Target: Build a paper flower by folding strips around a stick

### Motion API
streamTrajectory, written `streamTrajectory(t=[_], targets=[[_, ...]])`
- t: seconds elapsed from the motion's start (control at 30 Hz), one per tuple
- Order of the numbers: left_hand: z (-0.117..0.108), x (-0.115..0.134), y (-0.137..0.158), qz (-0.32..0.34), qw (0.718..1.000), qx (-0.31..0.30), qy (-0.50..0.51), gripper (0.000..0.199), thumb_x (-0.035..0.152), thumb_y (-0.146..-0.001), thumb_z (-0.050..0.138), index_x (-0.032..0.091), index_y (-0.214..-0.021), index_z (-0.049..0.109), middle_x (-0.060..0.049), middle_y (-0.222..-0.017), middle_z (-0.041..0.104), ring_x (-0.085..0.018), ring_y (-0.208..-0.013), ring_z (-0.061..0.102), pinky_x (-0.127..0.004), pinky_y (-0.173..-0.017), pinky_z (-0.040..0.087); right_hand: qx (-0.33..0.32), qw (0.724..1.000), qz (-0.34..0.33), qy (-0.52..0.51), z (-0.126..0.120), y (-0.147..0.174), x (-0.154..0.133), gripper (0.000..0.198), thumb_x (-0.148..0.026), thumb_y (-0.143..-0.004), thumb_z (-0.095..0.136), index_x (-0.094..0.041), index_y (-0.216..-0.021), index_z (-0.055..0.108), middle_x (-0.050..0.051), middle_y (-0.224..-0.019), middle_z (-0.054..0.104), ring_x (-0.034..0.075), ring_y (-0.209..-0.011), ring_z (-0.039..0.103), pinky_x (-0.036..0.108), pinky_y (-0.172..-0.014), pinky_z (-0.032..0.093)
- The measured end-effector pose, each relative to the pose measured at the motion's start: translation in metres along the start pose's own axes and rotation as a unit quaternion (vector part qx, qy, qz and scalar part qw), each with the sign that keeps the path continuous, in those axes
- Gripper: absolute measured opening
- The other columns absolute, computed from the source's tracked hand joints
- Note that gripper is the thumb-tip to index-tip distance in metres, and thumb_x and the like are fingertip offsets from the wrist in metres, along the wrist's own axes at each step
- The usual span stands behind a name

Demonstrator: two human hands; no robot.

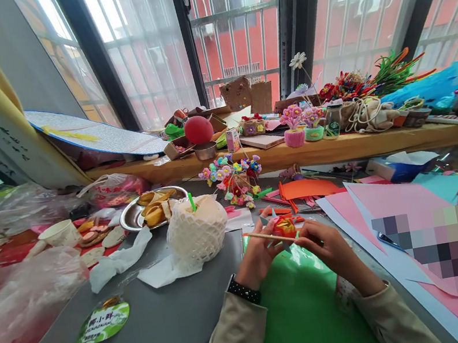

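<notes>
Over a green sheet (pixel 305 311) in the head view, the left hand (pixel 256 259) was closed around one red-and-gold flower (pixel 284 227), while the right hand (pixel 328 244) pinched one thin stick (pixel 270 237) that crossed before it. A light, steady grip seemed best, to avoid crushing the flower. Beyond stood one netted fruit (pixel 198 236), one red ball (pixel 199 130) and two small flowerpots (pixel 295 138).

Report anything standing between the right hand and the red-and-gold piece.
Only the thin stick, pinched by the right hand, crosses in front of the red-and-gold piece in this view, along its lower edge; nothing else visible stands between them.
</notes>
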State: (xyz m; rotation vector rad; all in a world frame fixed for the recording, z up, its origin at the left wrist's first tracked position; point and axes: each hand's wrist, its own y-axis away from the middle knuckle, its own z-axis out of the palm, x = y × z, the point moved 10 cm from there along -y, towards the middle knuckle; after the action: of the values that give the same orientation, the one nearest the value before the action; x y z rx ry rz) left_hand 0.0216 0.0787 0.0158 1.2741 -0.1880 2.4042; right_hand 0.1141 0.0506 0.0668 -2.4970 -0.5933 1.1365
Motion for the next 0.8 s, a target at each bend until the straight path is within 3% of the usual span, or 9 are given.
streamTrajectory(t=[0.1, 0.2, 0.33, 0.47, 0.8], targets=[[-0.006, 0.003, -0.001, 0.014, 0.999, 0.032, 0.025, 0.052, 0.03, -0.074, 0.052, 0.028, -0.122, 0.03, -0.002, -0.091, 0.059, -0.011, -0.07, 0.059, -0.024, -0.065, 0.047, 0.051, 0.998, 0.018, -0.01, -0.012, 0.001, 0.004, 0.032, -0.047, -0.075, 0.046, -0.017, -0.062, 0.046, -0.002, -0.06, 0.04, 0.01, -0.05, 0.037, 0.022, -0.046, 0.032], [-0.004, 0.003, 0.0, 0.01, 0.999, 0.027, 0.025, 0.048, 0.029, -0.073, 0.053, 0.027, -0.118, 0.035, -0.002, -0.09, 0.059, -0.012, -0.071, 0.06, -0.026, -0.067, 0.047, 0.072, 0.997, 0.026, -0.005, -0.017, 0.002, 0.006, 0.035, -0.047, -0.066, 0.058, -0.017, -0.082, 0.051, 0.001, -0.072, 0.044, 0.009, -0.05, 0.038, 0.022, -0.045, 0.035], [-0.002, -0.002, 0.001, -0.009, 1.0, 0.021, -0.004, 0.037, 0.029, -0.072, 0.054, 0.022, -0.108, 0.045, -0.003, -0.086, 0.059, -0.012, -0.069, 0.059, -0.026, -0.066, 0.047, 0.066, 0.998, -0.012, 0.012, -0.013, 0.001, -0.001, 0.047, -0.043, -0.065, 0.061, -0.021, -0.104, 0.049, 0.006, -0.09, 0.043, 0.017, -0.077, 0.049, 0.028, -0.066, 0.044], [0.0, -0.005, 0.0, -0.018, 1.0, 0.011, -0.022, 0.026, 0.029, -0.071, 0.056, 0.018, -0.095, 0.053, -0.002, -0.08, 0.059, -0.008, -0.061, 0.055, -0.022, -0.059, 0.046, 0.063, 0.998, -0.007, 0.028, -0.012, 0.002, 0.002, 0.045, -0.041, -0.066, 0.06, -0.025, -0.107, 0.052, 0.005, -0.092, 0.042, 0.019, -0.084, 0.049, 0.031, -0.074, 0.043], [0.002, -0.008, 0.0, -0.042, 0.998, -0.01, -0.037, 0.028, 0.029, -0.068, 0.06, 0.017, -0.092, 0.054, -0.003, -0.08, 0.059, -0.01, -0.065, 0.057, -0.025, -0.063, 0.047, 0.094, 0.995, -0.014, 0.03, -0.018, 0.005, 0.002, 0.041, -0.041, -0.062, 0.064, -0.024, -0.099, 0.059, 0.004, -0.087, 0.044, 0.017, -0.076, 0.049, 0.029, -0.065, 0.045]])
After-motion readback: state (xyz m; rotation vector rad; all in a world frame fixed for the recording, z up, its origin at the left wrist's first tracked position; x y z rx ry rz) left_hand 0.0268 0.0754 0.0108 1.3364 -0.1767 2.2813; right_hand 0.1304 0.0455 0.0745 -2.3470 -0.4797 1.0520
